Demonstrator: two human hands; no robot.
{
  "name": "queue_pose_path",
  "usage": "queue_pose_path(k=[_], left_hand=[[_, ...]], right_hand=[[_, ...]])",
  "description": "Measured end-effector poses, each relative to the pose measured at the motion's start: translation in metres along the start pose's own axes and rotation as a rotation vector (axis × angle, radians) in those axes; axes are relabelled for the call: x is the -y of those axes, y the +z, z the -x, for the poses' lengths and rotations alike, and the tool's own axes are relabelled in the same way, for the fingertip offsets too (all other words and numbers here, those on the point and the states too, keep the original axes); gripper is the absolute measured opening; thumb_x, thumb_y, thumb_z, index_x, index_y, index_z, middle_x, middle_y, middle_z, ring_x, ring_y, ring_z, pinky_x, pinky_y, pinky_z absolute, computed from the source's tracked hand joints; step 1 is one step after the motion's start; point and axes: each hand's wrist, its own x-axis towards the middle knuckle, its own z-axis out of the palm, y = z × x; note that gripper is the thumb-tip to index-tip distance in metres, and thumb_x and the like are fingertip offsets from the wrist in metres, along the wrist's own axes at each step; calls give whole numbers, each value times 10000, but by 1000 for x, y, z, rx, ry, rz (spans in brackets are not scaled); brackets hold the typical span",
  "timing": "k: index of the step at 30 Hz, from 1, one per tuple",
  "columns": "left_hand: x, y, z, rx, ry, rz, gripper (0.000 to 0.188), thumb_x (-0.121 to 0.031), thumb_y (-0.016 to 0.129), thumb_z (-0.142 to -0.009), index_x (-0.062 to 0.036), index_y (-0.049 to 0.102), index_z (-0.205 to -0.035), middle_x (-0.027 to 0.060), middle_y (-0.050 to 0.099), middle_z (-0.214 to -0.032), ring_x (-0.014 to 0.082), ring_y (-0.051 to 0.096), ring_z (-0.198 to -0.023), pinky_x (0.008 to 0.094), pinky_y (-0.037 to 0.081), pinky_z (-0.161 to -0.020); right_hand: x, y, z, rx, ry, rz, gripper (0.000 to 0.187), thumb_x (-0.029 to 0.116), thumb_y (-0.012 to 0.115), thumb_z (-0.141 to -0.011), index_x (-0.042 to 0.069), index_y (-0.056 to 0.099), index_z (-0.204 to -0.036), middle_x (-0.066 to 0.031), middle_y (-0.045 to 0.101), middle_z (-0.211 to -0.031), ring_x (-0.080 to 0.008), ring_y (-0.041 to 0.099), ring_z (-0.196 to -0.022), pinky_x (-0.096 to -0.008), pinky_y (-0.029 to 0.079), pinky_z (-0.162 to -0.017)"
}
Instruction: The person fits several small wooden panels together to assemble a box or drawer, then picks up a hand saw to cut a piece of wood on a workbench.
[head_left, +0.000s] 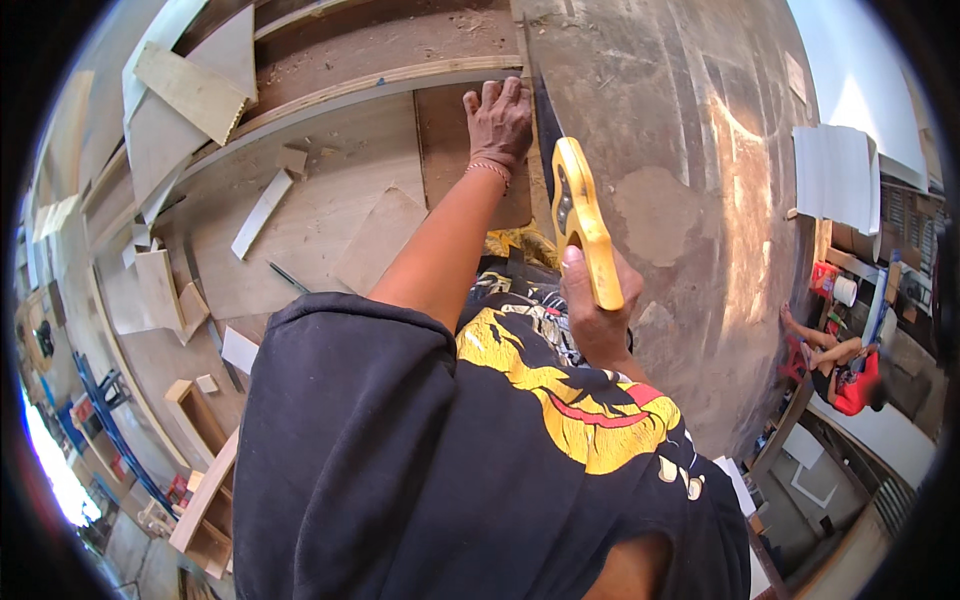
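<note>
Right of the left hand (500, 128), on a board (430, 74) with unclear grip, holds a yellow-handled saw (590, 238) in right hand (598, 318).

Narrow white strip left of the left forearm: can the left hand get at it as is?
Likely yes: the narrow white strip lies uncovered, with nothing tall in between. The left hand would just have to leave its place beside the yellow-handled saw.
</note>
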Motion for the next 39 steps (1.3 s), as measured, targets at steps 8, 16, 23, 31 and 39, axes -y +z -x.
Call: queue_pose_path(k=[8,16,23,31,39], left_hand=[[17,0,-2,-38,30,-59,115,-125,513,-738,-128,602,-811,-6,530,-930,181,491,-912,396,320,-779],[14,-8,-3,68,74,-22,180,-150,530,-707,-121,601,-870,36,524,-964,224,479,-949,391,314,-831],[1,-15,-1,140,0,-41,241,-154,524,-708,-95,555,-940,79,466,-996,254,438,-962,413,310,-811],[3,-15,-1,146,14,-3,223,-119,501,-693,-85,545,-910,81,456,-952,252,433,-928,396,312,-766],[2,-11,12,147,28,-10,208,-132,515,-697,-91,552,-897,68,455,-949,239,435,-936,400,312,-771]], right_hand=[[2,-24,-8,-27,128,-379,203,184,596,-871,-14,555,-851,23,493,-588,-46,450,-477,-204,351,-419],[-5,-14,-4,-163,-80,-160,219,204,602,-865,-12,583,-828,-13,503,-544,-70,490,-439,-226,375,-400],[-8,-12,3,-163,-96,-79,189,165,612,-850,-7,569,-787,-51,492,-534,-122,476,-444,-269,374,-430],[2,-10,10,-150,-107,38,181,124,607,-843,-8,526,-751,-73,467,-531,-133,459,-453,-287,359,-430],[-21,14,-55,-185,-124,31,154,89,604,-820,-8,526,-728,-117,491,-547,-231,534,-474,-344,383,-448]])
